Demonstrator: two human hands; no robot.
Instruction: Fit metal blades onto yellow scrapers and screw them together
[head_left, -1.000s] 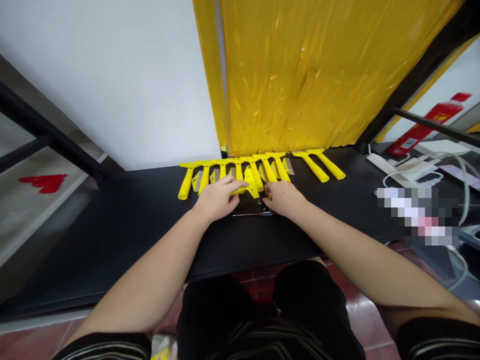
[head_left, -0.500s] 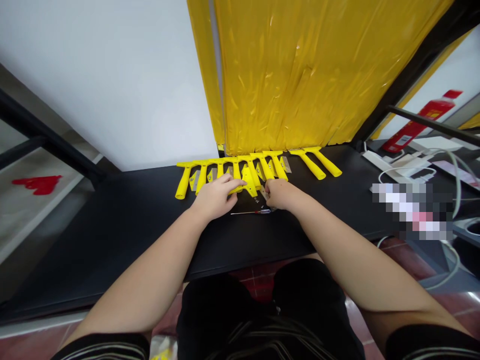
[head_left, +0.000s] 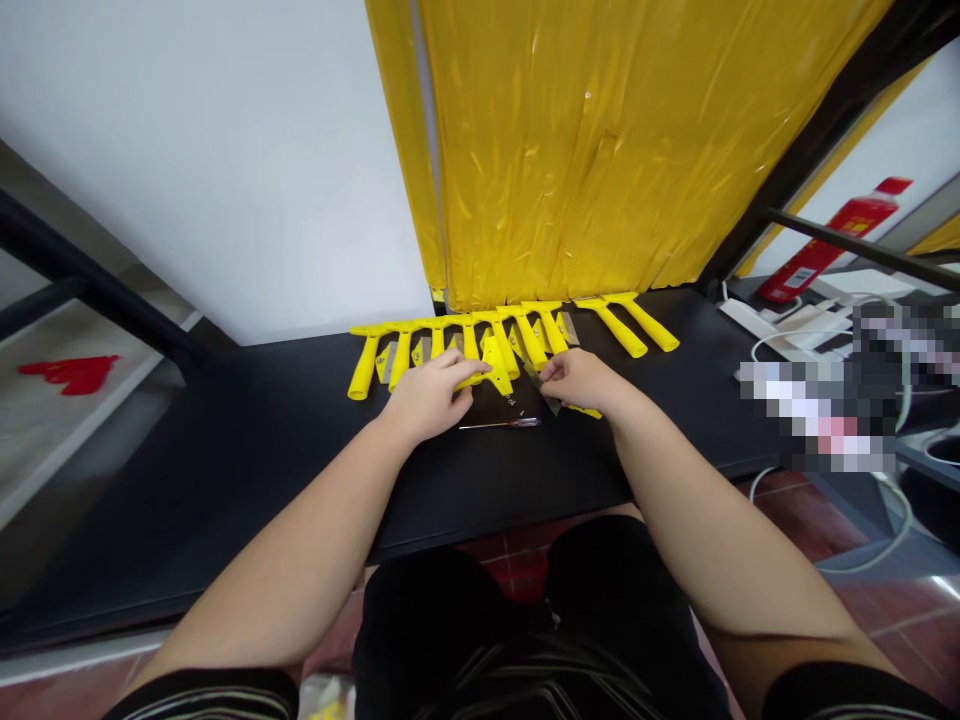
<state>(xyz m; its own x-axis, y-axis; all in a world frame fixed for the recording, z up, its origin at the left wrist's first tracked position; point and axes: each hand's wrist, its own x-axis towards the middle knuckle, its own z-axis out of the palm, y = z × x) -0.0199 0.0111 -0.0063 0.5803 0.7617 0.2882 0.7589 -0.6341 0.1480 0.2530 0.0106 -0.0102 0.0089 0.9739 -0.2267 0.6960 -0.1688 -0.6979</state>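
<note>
Left hand: the left hand [head_left: 427, 402] is closed, its fingers curled over the head of a yellow plastic scraper [head_left: 495, 365] that lies at the middle of the row.

Right hand: the right hand [head_left: 579, 382] is closed in a pinch on a steel scraper blade [head_left: 543, 386], which slants down from the fingers toward the table. A yellow handle [head_left: 586, 411] shows just beyond the hand.

Between the hands: a thin screwdriver [head_left: 502, 423] lies on the table just in front of the fingers, with small dark screws [head_left: 511, 401] just beyond it, too small to make out well.

Row: more yellow scrapers [head_left: 529, 333] lie side by side with their handles pointing toward the person, with bare steel blades [head_left: 385, 362] among them. Two more scrapers [head_left: 626, 325] lie slightly apart on the right.

Surface: everything rests on a black tabletop [head_left: 225, 500]. Black shorts [head_left: 450, 640] show below its front edge, above a red tile floor [head_left: 877, 520].

Behind: a glossy yellow plastic sheet [head_left: 570, 150] hangs touching the back of the table, beside a white wall [head_left: 210, 170].

Right side: a white power strip [head_left: 750, 320], pale cables [head_left: 904, 400] and a red bottle [head_left: 832, 245] sit farther off, partly behind a pixelated patch [head_left: 817, 415].
</note>
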